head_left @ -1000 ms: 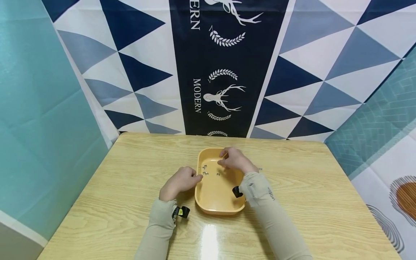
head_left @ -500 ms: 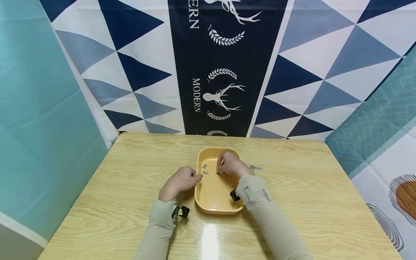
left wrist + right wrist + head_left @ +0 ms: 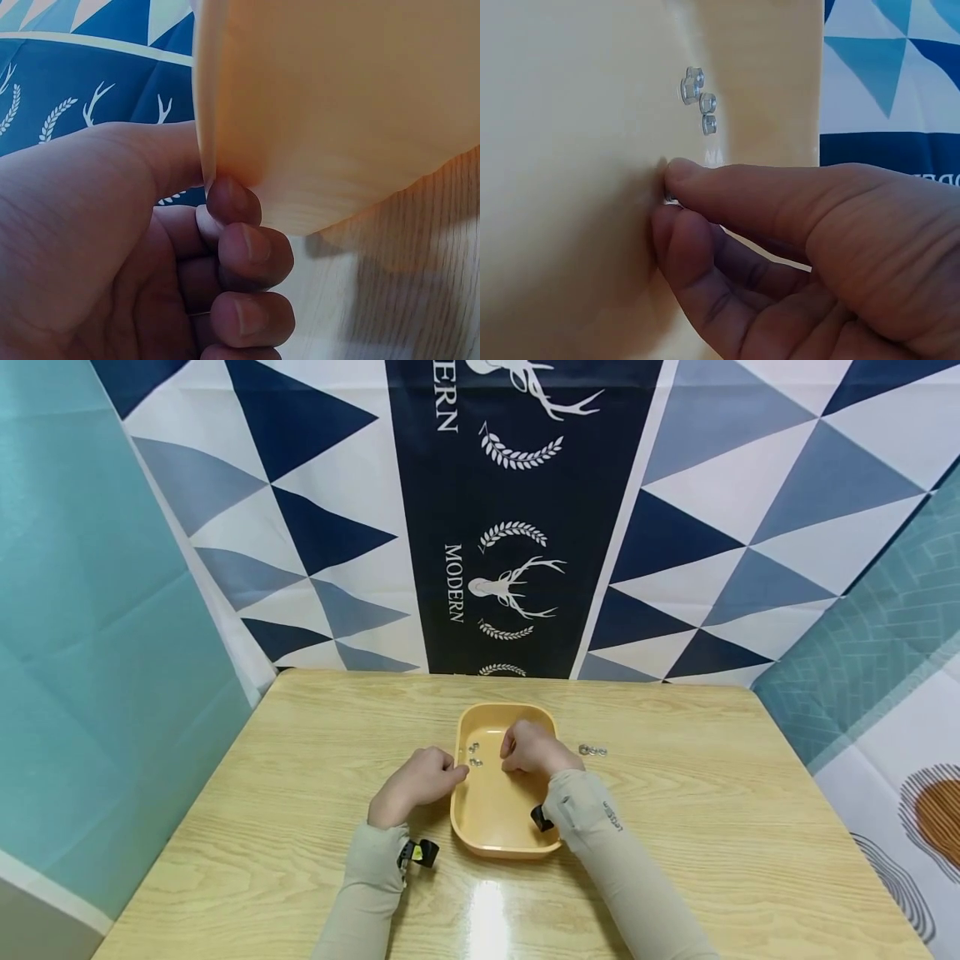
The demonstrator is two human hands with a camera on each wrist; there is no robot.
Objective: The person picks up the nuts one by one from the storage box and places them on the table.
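A yellow tray sits on the wooden table. My left hand pinches its left rim between thumb and curled fingers, as the left wrist view shows. Inside the tray, my right hand is low over the floor, thumb and index finger around a small metal flange nut. Only a sliver of that nut shows; the fingertips cover the rest. Several more silver flange nuts lie in a loose cluster near the tray's left wall.
To the right of the tray, a short row of metal nuts lies on the wooden table. A patterned cloth hangs behind the table's back edge. Both wrists wear black straps.
My right hand has moved down and slightly left onto the single nut in the tray, now hidden in the head view. The row of nuts at right is uncovered. My left hand stays put.
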